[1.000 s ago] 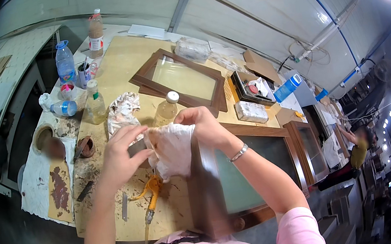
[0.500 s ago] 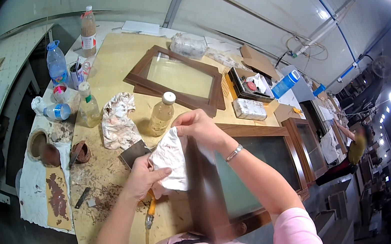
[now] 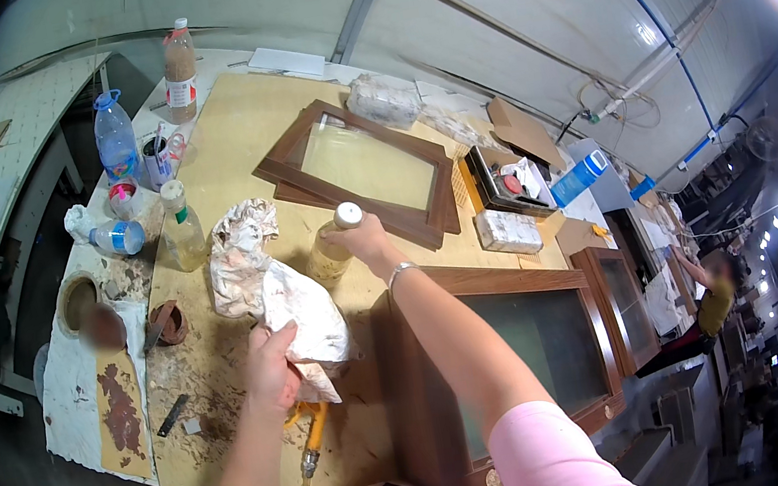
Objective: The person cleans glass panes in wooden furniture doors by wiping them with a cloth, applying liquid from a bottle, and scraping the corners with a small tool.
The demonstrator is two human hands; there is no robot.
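My left hand (image 3: 272,366) is closed on a crumpled white cloth (image 3: 306,306), which hangs over the table beside a stained cloth (image 3: 239,233). My right hand (image 3: 365,244) reaches forward and wraps round a clear bottle (image 3: 325,265) with a white cap, holding pale yellowish liquid. The bottle looks upright; whether its base touches the table I cannot tell. Under my right forearm is a brown wooden frame with a dark glass pane (image 3: 535,342). An orange-and-metal tool with a hose (image 3: 312,441) lies below the white cloth, partly hidden.
Two stacked brown frames (image 3: 294,162) lie farther back. Bottles stand at the back left, including a blue-tinted one (image 3: 116,138) and a greenish one (image 3: 183,238). At left are a brown-stained pot (image 3: 167,321) and a dark scraper (image 3: 172,415). A person (image 3: 714,300) is far right.
My right hand has let go of the white cloth and moved forward onto the capped bottle. My left hand has shifted slightly left and down with the cloth, which now covers the dark square plate.
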